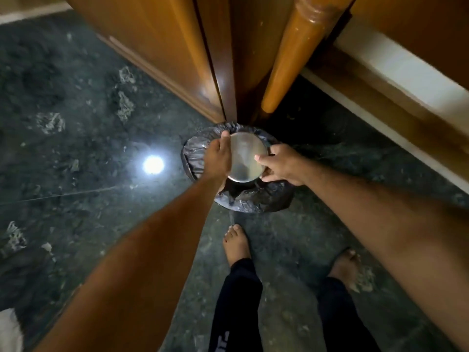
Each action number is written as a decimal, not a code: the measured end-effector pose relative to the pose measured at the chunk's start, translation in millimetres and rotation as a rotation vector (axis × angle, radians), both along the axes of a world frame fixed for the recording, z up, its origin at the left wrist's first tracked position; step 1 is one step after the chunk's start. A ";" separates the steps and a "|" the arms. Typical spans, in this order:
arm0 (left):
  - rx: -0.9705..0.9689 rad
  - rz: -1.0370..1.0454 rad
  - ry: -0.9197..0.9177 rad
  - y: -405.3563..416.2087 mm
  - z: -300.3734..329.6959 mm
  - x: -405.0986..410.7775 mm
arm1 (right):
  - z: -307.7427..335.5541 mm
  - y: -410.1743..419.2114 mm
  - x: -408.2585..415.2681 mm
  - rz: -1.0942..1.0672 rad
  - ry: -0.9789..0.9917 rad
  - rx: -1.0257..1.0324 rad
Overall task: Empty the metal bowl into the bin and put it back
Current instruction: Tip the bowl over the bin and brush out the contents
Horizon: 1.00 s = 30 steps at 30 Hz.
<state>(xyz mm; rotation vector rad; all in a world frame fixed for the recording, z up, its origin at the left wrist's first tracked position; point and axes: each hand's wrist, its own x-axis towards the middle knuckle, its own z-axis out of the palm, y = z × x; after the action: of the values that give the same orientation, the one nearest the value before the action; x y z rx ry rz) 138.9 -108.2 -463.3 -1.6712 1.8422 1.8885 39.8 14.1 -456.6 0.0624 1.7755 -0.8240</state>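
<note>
The bowl [245,156] is held over the bin [256,199], turned so that its round metal face points up toward the camera; whether this face is the base or the inside cannot be told with certainty, and no contents are visible. The left hand [218,158] grips the bowl's left rim, thumb lying along the upper left edge. The right hand [281,165] grips the right rim, with one finger laid across the metal face and the others under the lower right edge. Both hands are closed on the bowl.

The bin stands on the floor [76,148], lined with a black bag [193,153] whose crumpled edge is folded over the rim. The bowl covers most of the bin's mouth; only a dark gap shows below it.

Surroundings: the bin sits just beside the foot of a wooden cabinet [152,41], at its corner. A turned wooden post [291,57] slants down to the floor close behind the bin. To the right runs a white ledge [396,72] with wood above it. The floor is dark green stone with pale flecks and carries a bright lamp reflection [153,164] left of the bin. The person's two bare feet [236,246] stand near the bin's front side, below dark trouser legs [236,301]. Nothing lies between the bowl and the bin's mouth.
</note>
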 end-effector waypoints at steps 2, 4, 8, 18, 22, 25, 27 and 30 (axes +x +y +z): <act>0.005 0.014 -0.078 -0.4 -1.2 -2.2 | -1.8 2.7 0.7 -0.009 0.028 0.004; 0.032 0.052 -0.109 0.9 -0.8 -1.7 | 1.9 5.8 8.2 -0.027 0.090 0.007; 0.122 0.187 -0.108 3.9 0.6 0.1 | 9.6 12.0 24.4 0.091 0.364 0.045; 0.107 0.258 -0.119 6.1 -6.6 2.8 | 33.5 31.1 68.1 0.777 1.126 -0.161; 0.140 0.291 -0.121 9.4 -7.3 -1.2 | 37.2 26.7 78.9 0.748 1.319 -0.328; 0.177 0.268 -0.113 10.5 -6.8 -2.1 | 21.7 28.1 82.1 1.024 1.115 -0.103; 0.185 0.237 -0.135 8.7 -5.2 -1.4 | 24.4 21.2 81.1 1.034 1.092 -0.061; 0.155 0.153 -0.151 6.4 2.4 -0.7 | 39.1 7.6 75.6 0.902 1.261 -0.199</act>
<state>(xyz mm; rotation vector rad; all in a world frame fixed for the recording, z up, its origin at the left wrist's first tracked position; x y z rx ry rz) 138.2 -101.8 -460.9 -1.8895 1.5130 1.8447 115.4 21.7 -417.5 -1.5716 2.4370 -0.3051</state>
